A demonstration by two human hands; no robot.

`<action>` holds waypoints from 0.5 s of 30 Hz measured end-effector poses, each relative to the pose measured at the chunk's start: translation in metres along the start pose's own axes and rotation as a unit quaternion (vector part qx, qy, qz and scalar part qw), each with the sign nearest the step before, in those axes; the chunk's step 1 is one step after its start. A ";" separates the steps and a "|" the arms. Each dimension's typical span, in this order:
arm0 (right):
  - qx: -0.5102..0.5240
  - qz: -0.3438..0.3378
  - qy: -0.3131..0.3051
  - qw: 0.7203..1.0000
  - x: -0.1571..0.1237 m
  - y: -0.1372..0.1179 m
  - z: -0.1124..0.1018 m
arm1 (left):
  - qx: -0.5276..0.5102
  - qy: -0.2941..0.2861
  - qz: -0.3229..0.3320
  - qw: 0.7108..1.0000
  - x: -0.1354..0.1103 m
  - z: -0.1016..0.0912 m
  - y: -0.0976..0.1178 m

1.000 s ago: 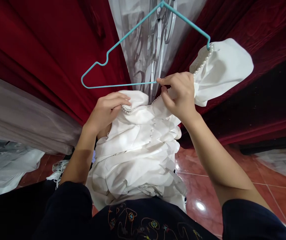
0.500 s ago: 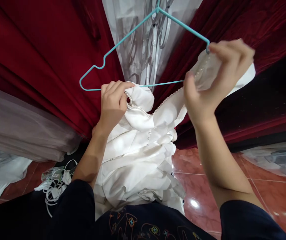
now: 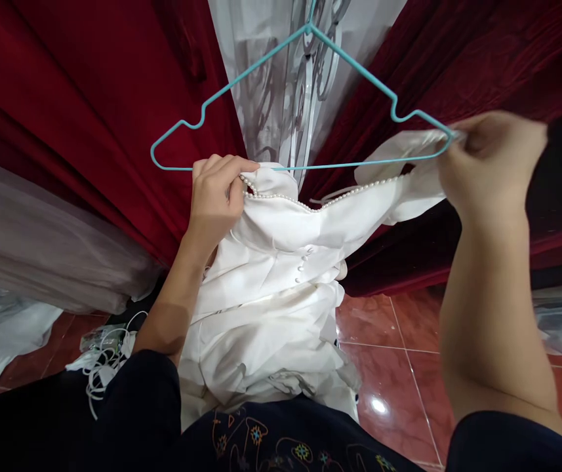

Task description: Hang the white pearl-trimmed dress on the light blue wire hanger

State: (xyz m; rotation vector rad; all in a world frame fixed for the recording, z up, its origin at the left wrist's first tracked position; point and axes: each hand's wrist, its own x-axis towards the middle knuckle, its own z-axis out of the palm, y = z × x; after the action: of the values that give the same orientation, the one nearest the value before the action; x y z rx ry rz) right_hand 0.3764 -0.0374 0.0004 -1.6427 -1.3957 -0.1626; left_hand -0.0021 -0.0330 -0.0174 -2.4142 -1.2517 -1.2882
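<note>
A white dress (image 3: 281, 229) with a pearl-beaded neckline and small buttons hangs bunched in front of me. Above it is a light-blue wire hanger (image 3: 256, 65), its hook running out of view at the top. My left hand (image 3: 216, 193) is closed on the dress's left shoulder part, by the hanger's bottom bar. Out at the hanger's right end, my right hand (image 3: 497, 157) grips the beaded strap of the dress and pulls it sideways; this hand is slightly blurred. The strap lies against the hanger's right tip.
Dark red curtains (image 3: 88, 85) hang on both sides, with a white ornamental metal frame (image 3: 303, 111) between them. White cables (image 3: 103, 373) lie in a tangle at the lower left. Red tiles (image 3: 389, 367) cover the floor; pale fabric (image 3: 10, 341) spreads at the left.
My right hand has moved outward to the right with the strap, stretching the neckline wider. The hanger's right end now shows fully. My left hand has hardly moved.
</note>
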 end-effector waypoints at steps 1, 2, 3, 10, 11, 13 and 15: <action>-0.030 -0.001 -0.067 0.997 -0.007 0.003 -0.001 | -0.003 0.001 -0.002 1.000 0.000 0.003 0.001; -0.045 -0.017 -0.137 0.989 -0.016 0.004 -0.002 | -0.007 -0.001 -0.005 1.000 0.000 0.006 0.001; -0.038 -0.048 -0.194 0.979 -0.026 0.001 -0.003 | -0.011 -0.004 -0.008 1.000 0.000 0.009 0.002; 0.170 -0.228 -0.080 0.955 -0.058 -0.053 0.019 | -0.024 -0.012 -0.020 0.999 0.002 0.026 0.003; 0.180 -0.227 -0.069 0.955 -0.057 -0.057 0.026 | -0.023 -0.013 -0.021 0.999 0.002 0.026 0.004; 0.190 -0.222 -0.072 0.954 -0.054 -0.060 0.041 | -0.022 -0.015 -0.021 0.999 0.001 0.024 0.006; 0.185 -0.211 -0.082 0.956 -0.054 -0.058 0.051 | -0.016 -0.008 -0.026 1.000 -0.003 0.022 0.008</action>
State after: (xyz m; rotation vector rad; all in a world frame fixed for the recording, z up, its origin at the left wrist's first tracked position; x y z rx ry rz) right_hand 0.2872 -0.0446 -0.0285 -1.0565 -1.7716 -0.0044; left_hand 0.0168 -0.0297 -0.0316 -2.4345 -1.3163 -1.3143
